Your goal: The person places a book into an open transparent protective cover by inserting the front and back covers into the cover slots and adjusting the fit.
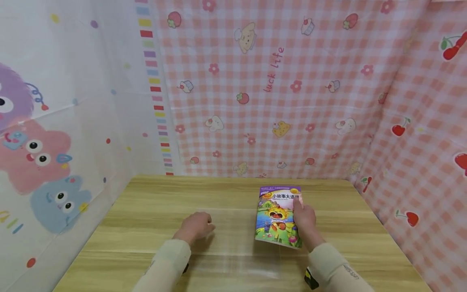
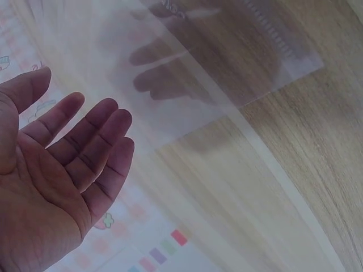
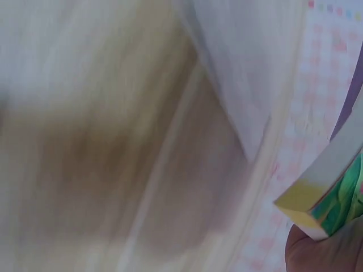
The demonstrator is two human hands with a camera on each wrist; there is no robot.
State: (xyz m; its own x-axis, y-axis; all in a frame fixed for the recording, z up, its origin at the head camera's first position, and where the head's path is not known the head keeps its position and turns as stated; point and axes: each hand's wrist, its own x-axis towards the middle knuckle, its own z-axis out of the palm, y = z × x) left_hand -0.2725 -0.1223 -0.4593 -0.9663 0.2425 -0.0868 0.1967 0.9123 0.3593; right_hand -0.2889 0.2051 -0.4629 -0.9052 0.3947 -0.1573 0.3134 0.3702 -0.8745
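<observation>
My right hand (image 1: 306,221) grips a colourful children's book (image 1: 273,223) by its right side, thumb on the front cover. The cover has a purple top band, Chinese lettering and a yellow cartoon animal. In the right wrist view, the book's corner (image 3: 309,209) shows at the right edge, with part of the hand below it. A clear plastic sheet (image 1: 237,243) lies on the table between my hands. Beside its left edge is my left hand (image 1: 197,226), holding nothing. Seen from the left wrist, its fingers are loosely bent and spread near the translucent plastic (image 2: 227,85).
The wood-grain table (image 1: 339,227) meets a pink checked cloth (image 1: 226,85) at the back. Printed cloth also hangs along the left and right sides. A small black and yellow object (image 1: 311,279) shows by the right sleeve.
</observation>
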